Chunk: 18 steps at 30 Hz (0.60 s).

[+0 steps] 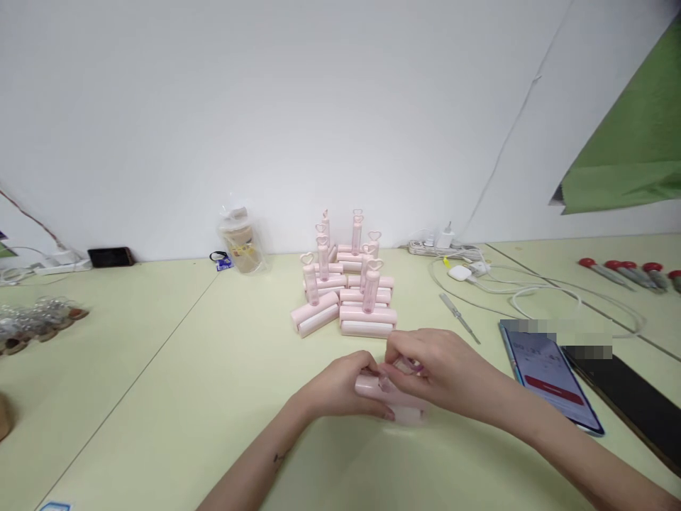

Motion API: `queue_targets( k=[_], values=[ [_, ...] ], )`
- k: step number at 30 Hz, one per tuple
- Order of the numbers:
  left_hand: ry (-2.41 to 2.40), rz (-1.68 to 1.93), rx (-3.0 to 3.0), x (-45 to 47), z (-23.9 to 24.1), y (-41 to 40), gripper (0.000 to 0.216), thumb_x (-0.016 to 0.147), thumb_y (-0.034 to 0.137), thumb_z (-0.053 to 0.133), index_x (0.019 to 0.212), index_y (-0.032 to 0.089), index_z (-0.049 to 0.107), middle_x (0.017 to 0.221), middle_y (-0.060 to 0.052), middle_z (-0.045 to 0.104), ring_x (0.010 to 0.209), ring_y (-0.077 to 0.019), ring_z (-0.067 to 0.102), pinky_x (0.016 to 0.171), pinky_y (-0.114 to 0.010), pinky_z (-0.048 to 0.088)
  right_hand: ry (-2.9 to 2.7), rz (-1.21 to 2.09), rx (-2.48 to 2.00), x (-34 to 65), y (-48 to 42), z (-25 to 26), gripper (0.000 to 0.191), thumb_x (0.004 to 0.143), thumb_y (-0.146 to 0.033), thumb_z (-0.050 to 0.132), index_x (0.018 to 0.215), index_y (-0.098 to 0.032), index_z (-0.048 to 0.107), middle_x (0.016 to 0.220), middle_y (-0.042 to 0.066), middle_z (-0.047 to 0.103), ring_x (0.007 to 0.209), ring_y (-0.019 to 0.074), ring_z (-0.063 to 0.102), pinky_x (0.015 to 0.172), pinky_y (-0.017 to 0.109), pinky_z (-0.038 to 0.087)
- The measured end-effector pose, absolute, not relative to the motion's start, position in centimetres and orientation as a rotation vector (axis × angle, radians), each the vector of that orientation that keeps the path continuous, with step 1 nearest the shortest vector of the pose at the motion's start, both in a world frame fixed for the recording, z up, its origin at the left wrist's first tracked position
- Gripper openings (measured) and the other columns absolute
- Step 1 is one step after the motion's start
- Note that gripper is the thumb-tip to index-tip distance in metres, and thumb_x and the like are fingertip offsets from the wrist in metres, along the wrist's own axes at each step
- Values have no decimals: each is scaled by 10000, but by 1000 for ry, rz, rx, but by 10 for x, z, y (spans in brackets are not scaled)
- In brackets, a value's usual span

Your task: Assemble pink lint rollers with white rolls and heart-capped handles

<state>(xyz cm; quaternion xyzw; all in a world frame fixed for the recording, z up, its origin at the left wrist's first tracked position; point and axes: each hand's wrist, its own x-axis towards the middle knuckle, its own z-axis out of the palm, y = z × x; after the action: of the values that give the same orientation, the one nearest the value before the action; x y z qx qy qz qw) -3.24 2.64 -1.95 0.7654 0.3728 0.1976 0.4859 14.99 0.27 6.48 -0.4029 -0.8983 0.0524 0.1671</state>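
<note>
Just in front of the stack of pink rollers (348, 298), on the near side, the left hand (340, 389) is gripping one pink roller (396, 408) low at the table (159, 397). The right hand (441, 369) is pinching a small pink part at its top, fingers together. Judged risks: a slipping pinch is liable to send the part loose, and the right forearm is passing close to the phone (553, 376) right of the stack. The stack is sitting loosely piled, so a knock could topple it.
</note>
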Motion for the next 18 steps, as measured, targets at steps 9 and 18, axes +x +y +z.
queue_targets(
  k=[9, 18],
  values=[
    [830, 483, 1827, -30, -17, 28, 577, 563, 297, 765, 1085, 212, 536, 1040, -37, 614, 927, -255, 579, 740, -311, 450, -2718, 591, -1031, 145, 19, 83, 50, 803, -256, 525, 773, -217, 537, 673, -37, 569, 588, 112, 486, 487, 189, 308],
    [902, 481, 1819, -30, -20, 26, 521, 537, 347, 770, 982, 196, 546, 966, -42, 619, 859, -253, 585, 693, -305, 447, -2801, 765, -1063, 151, 22, 95, 67, 809, -191, 509, 761, -215, 548, 800, -3, 629, 701, 151, 547, 534, 217, 359]
  ],
)
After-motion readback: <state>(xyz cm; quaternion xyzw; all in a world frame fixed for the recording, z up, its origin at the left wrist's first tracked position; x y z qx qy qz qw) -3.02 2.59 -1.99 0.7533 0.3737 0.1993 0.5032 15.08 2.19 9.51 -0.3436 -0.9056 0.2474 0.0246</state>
